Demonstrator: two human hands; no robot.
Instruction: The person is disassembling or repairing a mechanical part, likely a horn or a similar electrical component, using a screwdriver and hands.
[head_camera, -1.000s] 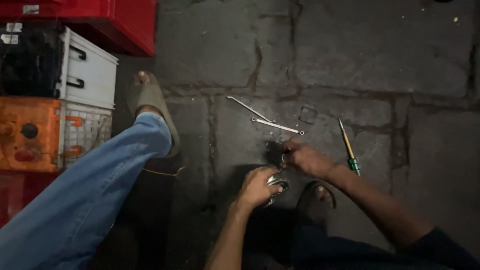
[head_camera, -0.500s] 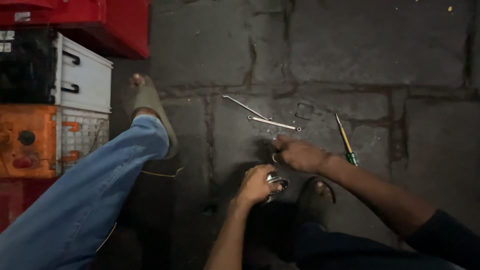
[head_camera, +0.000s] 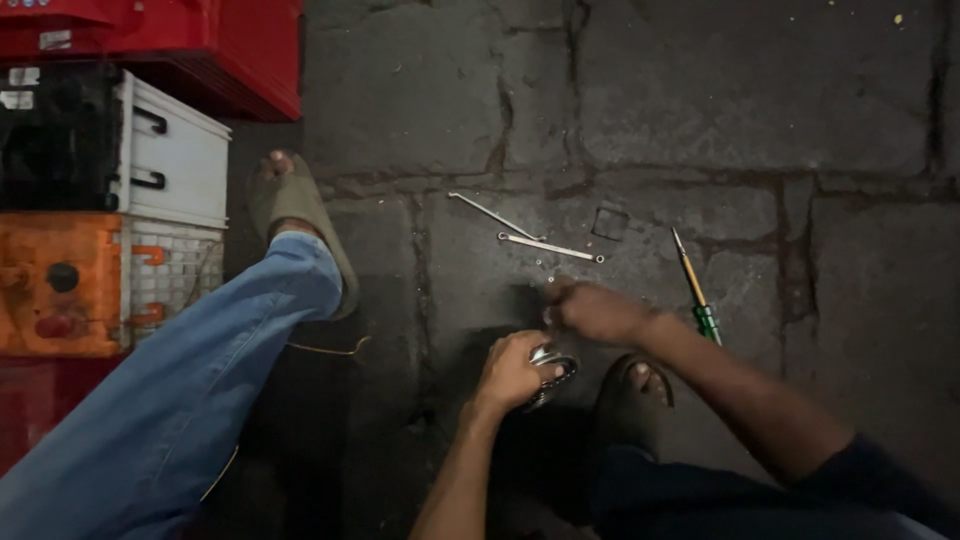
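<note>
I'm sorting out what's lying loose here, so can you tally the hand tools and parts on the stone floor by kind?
Slim metal wrenches on the floor: 2, one and another
Screwdriver, green handle: 1
Shiny round metal part held in the left hand: 1
Total: 4
The right hand is bunched; anything in its fingers is too dark to tell.

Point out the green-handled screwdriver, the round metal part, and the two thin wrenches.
green-handled screwdriver (head_camera: 707, 322), head view, on its green handle.
round metal part (head_camera: 548, 358), head view, its shiny top.
thin wrenches (head_camera: 550, 247), head view, nearer wrench's shaft.
</note>
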